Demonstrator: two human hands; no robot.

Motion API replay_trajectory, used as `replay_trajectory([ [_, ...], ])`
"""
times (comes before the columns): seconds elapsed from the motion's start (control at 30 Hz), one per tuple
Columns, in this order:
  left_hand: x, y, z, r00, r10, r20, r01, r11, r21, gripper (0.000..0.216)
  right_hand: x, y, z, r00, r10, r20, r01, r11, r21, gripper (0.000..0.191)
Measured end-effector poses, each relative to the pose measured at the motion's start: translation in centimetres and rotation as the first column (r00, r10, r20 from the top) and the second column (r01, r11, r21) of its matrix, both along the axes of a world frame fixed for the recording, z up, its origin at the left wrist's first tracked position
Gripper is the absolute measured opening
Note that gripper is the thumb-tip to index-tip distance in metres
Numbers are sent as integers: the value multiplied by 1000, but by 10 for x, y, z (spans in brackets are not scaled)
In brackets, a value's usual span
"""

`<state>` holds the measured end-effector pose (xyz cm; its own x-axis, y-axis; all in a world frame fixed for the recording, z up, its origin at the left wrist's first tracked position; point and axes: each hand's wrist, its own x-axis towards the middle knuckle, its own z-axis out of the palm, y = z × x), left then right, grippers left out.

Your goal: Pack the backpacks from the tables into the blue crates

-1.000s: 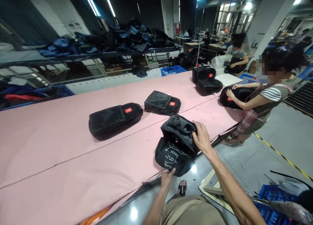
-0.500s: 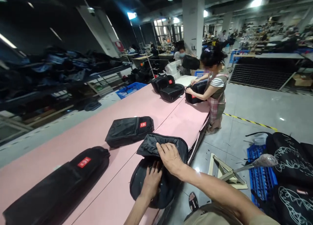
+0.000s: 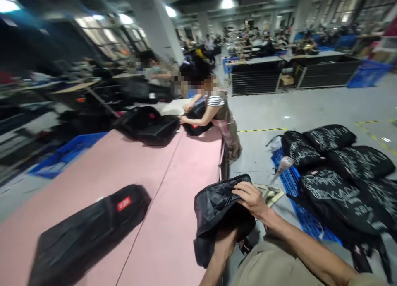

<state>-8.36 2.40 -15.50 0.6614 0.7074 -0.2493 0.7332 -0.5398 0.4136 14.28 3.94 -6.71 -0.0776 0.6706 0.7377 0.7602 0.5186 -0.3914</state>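
While right hand (image 3: 250,198) grips the black bag (image 3: 209,211) from its right side, left hand (image 3: 226,241) sits inside, fingers hidden, state unclear.

I look through one head-worn camera, facing forward and down along the pink table (image 3: 192,162) at frame left. The left hand (image 3: 226,239) and right hand (image 3: 252,200) sit near the lens, lower centre; grey floor (image 3: 304,106) recedes far off toward upper right.
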Motion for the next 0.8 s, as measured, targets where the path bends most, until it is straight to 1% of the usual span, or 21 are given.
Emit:
replay_trajectory([
  [0.07,37,-7,2,977,-180,-116,171,981,-89,54,35,-26,0,998,-60,-17,60,998,-15,30],
  [0.13,72,-10,8,911,-365,-190,335,926,-174,52,64,-53,4,985,-170,-13,169,984,-55,28],
  [0.17,88,-11,12,877,-442,-190,406,891,-201,53,77,-66,7,970,-241,-15,239,968,-73,27],
  [0.2,101,-11,17,851,-502,-153,469,859,-206,56,88,-79,11,950,-311,-26,308,947,-91,25],
  [0.23,113,-11,23,834,-546,-84,526,832,-178,57,98,-92,15,923,-381,-46,375,921,-104,23],
  [0.27,122,-10,29,816,-578,13,575,810,-112,55,108,-103,19,892,-448,-69,439,891,-113,22],
  [0.3,130,-8,37,782,-608,136,615,789,-3,49,118,-113,22,856,-508,-92,497,860,-117,21],
  [0.33,137,-5,45,719,-640,270,629,765,140,42,127,-121,25,821,-560,-109,549,828,-118,21],
  [0.37,144,-1,54,629,-671,391,605,739,296,36,137,-127,27,787,-605,-120,594,796,-119,21],
  [0.4,152,3,64,529,-698,482,546,715,436,35,147,-131,28,755,-644,-124,632,765,-121,21],
  [0.43,162,9,74,443,-716,540,467,698,543,37,157,-134,27,729,-674,-120,662,739,-128,21],
  [0.47,175,16,82,397,-715,575,378,699,607,39,167,-134,25,709,-697,-111,683,717,-138,22],
  [0.5,190,25,89,399,-692,601,287,717,635,41,177,-133,22,695,-712,-100,697,701,-151,22],
  [0.53,207,34,92,442,-648,621,202,746,634,45,187,-131,17,686,-723,-87,706,689,-164,23],
  [0.57,225,44,93,507,-589,630,134,775,617,53,197,-128,11,680,-729,-78,711,682,-173,23],
  [0.6,244,54,90,577,-529,623,94,800,592,63,207,-124,4,677,-732,-73,713,678,-179,24],
  [0.63,262,64,84,636,-479,605,81,821,564,71,217,-121,-5,676,-733,-74,714,676,-180,25],
  [0.67,279,74,76,678,-443,586,86,840,535,75,227,-118,-14,679,-730,-78,709,680,-186,26],
  [0.7,294,84,66,702,-420,575,97,856,507,77,238,-115,-23,684,-725,-85,701,685,-200,28],
  [0.77,319,100,48,714,-380,588,98,886,453,78,261,-110,-40,688,-719,-96,682,686,-253,33],
  [0.8,329,108,42,711,-350,610,88,905,417,75,273,-106,-46,693,-715,-92,665,684,-299,36],
])
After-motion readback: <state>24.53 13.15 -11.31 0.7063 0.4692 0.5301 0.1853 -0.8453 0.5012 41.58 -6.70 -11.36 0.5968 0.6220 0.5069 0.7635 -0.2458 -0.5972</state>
